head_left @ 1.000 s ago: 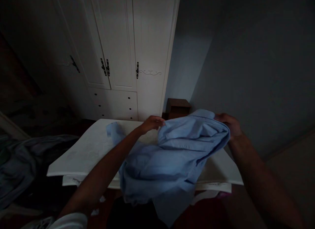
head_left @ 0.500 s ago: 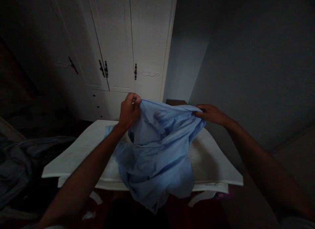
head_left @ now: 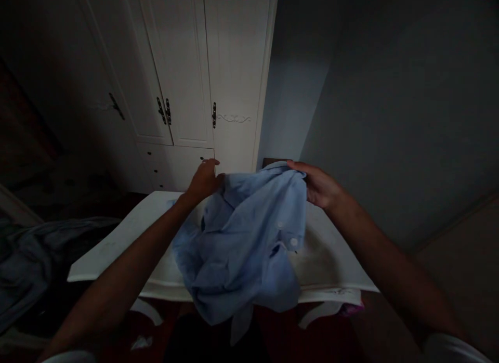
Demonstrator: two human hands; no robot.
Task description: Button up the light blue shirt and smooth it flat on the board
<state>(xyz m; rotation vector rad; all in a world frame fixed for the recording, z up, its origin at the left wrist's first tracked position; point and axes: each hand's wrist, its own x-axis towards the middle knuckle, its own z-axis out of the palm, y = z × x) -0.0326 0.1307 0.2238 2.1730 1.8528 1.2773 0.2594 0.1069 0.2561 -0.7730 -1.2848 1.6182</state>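
Note:
A light blue button shirt (head_left: pixel 245 243) hangs crumpled between my hands above a small white table (head_left: pixel 128 233). My left hand (head_left: pixel 202 181) grips the shirt's upper left edge, fingers closed on the cloth. At the upper right edge, near the collar, my right hand (head_left: pixel 319 186) holds the fabric. A button placket with white buttons faces me. The shirt's lower part drapes over the table's near edge.
A white wardrobe (head_left: pixel 195 82) with dark handles and drawers stands behind the table. A grey wall (head_left: pixel 390 103) rises on the right. Dark clothing (head_left: pixel 35 259) lies heaped at the left. A small dark stand (head_left: pixel 273 161) sits behind the table.
My hands have come closer together and lowered slightly, so the shirt bunched up and its button placket turned toward me. My left hand dropped from its raised grip.

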